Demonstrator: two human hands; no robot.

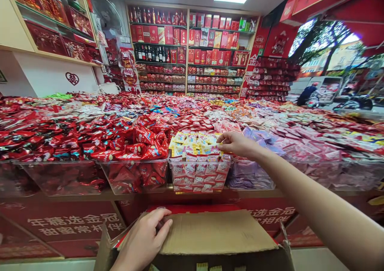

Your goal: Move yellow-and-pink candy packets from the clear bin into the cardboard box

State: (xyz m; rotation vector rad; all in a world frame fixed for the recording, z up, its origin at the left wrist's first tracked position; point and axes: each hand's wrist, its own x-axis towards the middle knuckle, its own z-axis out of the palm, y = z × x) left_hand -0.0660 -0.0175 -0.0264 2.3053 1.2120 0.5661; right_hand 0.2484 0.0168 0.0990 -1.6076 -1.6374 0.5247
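Note:
My right hand (pixel 235 144) reaches over a clear plastic bin (pixel 199 165) of small white, yellow and pink candy packets (pixel 192 143) with a cartoon cat on them. Its thumb and fingertips are pinched together on a packet at the bin's right side. Below, an opened cardboard box (pixel 222 231) stands in front of the display. My left hand (pixel 148 237) has its fingers curled at the left end of the box's flap, the thumb lying along the cardboard. Inside the box, a few packets (pixel 202 266) show at the bottom edge of the view; the rest is dark.
Red candy packets (pixel 141 143) fill the bin to the left, and purple packets (pixel 255 171) the one to the right. More heaped sweets stretch behind. Shelves (pixel 187 43) with bottles and red boxes line the back wall. A street with parked vehicles (pixel 324 89) shows at right.

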